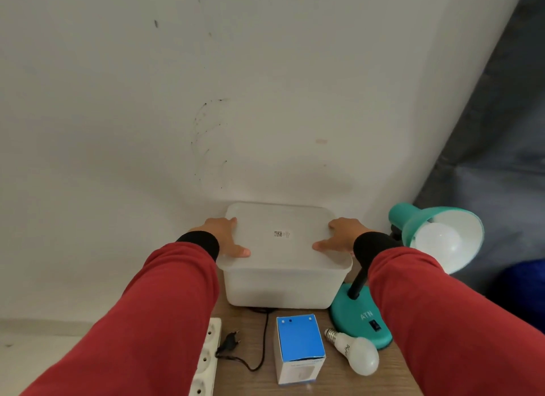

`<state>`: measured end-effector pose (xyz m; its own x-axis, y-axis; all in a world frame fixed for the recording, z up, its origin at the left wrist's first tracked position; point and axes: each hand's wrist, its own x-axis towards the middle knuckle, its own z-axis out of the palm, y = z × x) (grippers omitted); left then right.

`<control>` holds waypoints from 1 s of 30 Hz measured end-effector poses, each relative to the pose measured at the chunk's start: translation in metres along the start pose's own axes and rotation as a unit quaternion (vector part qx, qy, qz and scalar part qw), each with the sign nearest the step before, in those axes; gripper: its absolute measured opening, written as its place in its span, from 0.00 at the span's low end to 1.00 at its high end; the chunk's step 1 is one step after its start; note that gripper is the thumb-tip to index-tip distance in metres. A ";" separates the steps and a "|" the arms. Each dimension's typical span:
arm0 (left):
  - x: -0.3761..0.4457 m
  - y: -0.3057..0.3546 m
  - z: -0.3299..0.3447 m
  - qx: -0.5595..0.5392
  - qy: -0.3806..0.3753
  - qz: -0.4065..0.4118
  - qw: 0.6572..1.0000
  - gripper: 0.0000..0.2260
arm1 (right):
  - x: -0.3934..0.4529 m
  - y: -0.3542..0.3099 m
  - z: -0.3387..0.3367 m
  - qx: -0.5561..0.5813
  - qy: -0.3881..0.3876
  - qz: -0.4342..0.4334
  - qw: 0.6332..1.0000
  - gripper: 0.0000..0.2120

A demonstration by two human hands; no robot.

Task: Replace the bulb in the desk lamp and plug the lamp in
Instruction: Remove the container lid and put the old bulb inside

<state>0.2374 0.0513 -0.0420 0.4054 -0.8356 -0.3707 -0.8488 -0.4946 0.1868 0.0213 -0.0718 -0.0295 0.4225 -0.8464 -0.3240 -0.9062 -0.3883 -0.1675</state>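
A teal desk lamp [361, 319] stands at the right of the small wooden table, its shade tilted toward me with a white bulb [439, 242] screwed inside. A loose white bulb [358, 353] lies on its side beside the lamp's base. A blue and white bulb box [299, 347] stands in front. The lamp's black plug [230, 341] lies unplugged next to a white power strip [206, 360]. My left hand [225, 238] and my right hand [339, 235] grip the two sides of the lid of a translucent white plastic box [280, 283] at the back.
The wooden table [241, 378] is small and crowded; its left edge lies under the power strip. A white wall rises right behind the plastic box. A dark grey curtain [495, 130] hangs at the right, with something dark blue below it.
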 end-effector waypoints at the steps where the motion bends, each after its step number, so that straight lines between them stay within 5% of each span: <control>1: -0.001 0.000 -0.001 -0.001 0.005 0.000 1.000 0.42 | -0.001 0.001 0.000 0.004 0.003 0.000 1.000 0.35; 16: -0.032 0.013 -0.027 0.006 0.084 0.006 0.996 0.39 | -0.018 -0.005 -0.018 0.042 0.089 -0.003 0.995 0.33; 30: -0.191 0.013 0.038 0.015 0.073 0.001 0.997 0.38 | -0.181 0.013 0.041 0.023 0.095 -0.007 0.995 0.31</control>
<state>0.1364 0.2135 -0.0037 0.4477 -0.8631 -0.2335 -0.8580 -0.4883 0.1596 -0.0667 0.0908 -0.0112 0.4201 -0.8967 -0.1396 -0.8969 -0.3869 -0.2141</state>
